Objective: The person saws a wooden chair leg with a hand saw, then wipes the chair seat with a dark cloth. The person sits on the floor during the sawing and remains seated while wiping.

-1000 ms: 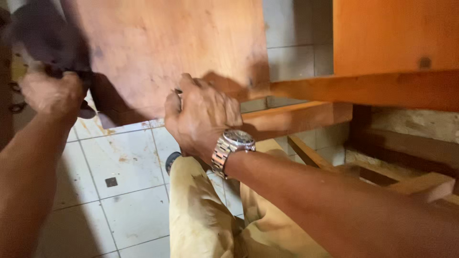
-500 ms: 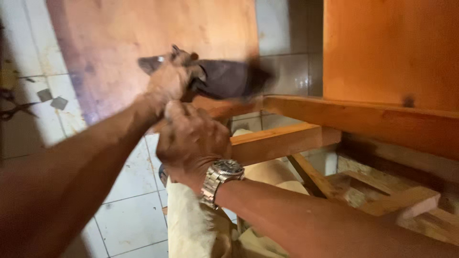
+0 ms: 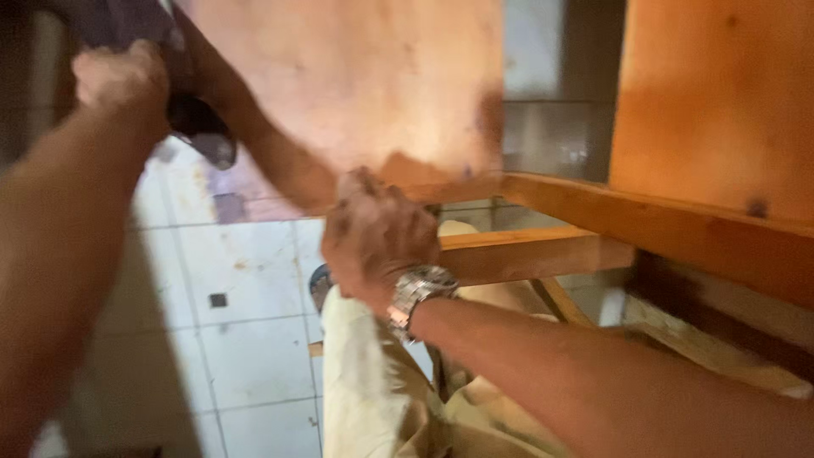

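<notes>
I see the left hand (image 3: 119, 80) raised at the upper left corner of the wooden panel (image 3: 365, 85), forearm extended up and away from the camera. Its grip is closed around a dark tool (image 3: 199, 127); motion blur prevents identifying the tool further. The tool lies against the left edge of the panel. The right hand (image 3: 377, 237) sits at the lower edge of the panel, fingers curled, back of the hand toward the camera, a metal wristwatch (image 3: 417, 290) on the wrist. I cannot tell whether this grip encloses anything. A wooden rail (image 3: 593, 208) runs rightward from the panel's lower edge. White floor tiles (image 3: 246, 288) lie below the panel.
</notes>
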